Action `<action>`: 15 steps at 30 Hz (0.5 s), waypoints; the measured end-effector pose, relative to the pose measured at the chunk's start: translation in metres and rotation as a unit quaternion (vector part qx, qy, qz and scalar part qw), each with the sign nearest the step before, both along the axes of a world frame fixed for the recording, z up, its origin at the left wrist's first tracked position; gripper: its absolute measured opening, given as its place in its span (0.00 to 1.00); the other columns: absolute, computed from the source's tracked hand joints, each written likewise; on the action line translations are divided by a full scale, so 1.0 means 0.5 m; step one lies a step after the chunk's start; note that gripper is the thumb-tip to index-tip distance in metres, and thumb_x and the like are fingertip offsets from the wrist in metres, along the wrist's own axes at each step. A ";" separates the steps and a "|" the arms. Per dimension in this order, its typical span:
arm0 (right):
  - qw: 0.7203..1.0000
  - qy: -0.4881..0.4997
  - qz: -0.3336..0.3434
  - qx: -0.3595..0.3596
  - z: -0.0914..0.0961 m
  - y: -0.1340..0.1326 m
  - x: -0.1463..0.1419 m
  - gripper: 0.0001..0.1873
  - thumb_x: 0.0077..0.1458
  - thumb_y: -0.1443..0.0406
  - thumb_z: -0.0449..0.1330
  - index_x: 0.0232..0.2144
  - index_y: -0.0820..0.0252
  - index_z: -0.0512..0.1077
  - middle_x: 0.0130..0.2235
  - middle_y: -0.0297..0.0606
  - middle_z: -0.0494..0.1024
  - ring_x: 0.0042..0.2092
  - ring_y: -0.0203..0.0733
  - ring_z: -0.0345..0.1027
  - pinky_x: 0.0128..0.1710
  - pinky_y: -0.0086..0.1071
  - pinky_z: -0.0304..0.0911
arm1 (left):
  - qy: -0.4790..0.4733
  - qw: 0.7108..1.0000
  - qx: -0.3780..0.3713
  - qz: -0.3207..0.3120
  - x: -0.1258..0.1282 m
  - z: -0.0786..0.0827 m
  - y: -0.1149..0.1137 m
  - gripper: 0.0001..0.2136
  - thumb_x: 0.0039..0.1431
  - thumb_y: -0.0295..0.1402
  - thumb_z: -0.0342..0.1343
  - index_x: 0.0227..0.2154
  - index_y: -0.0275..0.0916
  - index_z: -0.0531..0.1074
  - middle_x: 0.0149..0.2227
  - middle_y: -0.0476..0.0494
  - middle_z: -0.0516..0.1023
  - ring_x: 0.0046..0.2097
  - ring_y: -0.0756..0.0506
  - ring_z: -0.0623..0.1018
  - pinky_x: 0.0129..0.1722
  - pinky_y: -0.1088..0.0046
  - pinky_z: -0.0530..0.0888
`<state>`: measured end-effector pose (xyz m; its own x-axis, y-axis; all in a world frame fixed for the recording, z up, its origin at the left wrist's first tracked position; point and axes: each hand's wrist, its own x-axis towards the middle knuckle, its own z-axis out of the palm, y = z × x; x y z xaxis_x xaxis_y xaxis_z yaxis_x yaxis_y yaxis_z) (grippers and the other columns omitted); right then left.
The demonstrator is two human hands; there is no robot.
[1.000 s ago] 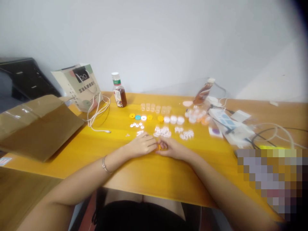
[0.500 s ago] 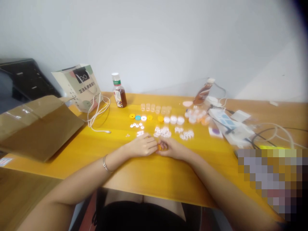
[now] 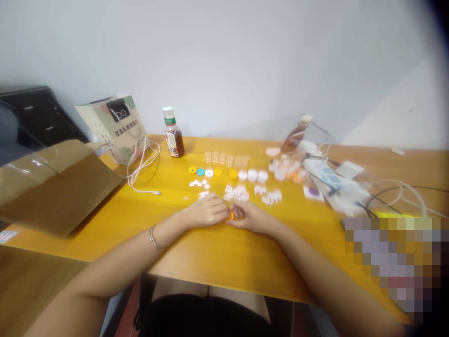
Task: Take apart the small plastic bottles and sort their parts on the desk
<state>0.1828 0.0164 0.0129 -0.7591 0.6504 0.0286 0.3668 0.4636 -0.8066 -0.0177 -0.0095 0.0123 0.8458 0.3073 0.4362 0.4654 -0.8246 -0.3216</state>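
Little has changed over the last second: we see the left hand [image 3: 209,211] and the right hand [image 3: 250,217] meeting just below the centre of the frame, at the same small orange piece [image 3: 230,215], its visible sliver differing only slightly. We take this to mean slow, fine fingerwork on that one part. The right hand's grip is closed on it; the left hand bends over its other side, and we cannot tell what the hidden fingertips grip. The piece looks bright and possibly rounded, mostly covered. Just above it in the frame, white pieces [image 3: 237,193] lie undisturbed on the worktop [image 3: 210,252].
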 end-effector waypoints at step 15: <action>1.000 -0.018 0.003 0.004 -0.003 0.002 0.002 0.09 0.46 0.62 0.59 0.28 0.60 0.63 0.22 0.27 0.59 0.24 0.30 0.52 0.24 0.25 0.50 | -0.074 0.986 -0.149 0.015 -0.003 -0.016 0.012 0.10 0.61 0.34 0.45 0.34 0.37 0.70 0.32 0.46 0.75 0.36 0.50 0.72 0.37 0.73 0.61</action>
<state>0.1840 0.0177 0.0116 -0.7638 0.6454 0.0067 0.3925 0.4726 -0.7890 -0.0192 -0.0033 0.0043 0.7685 0.4645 0.4402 0.5148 -0.8573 0.0058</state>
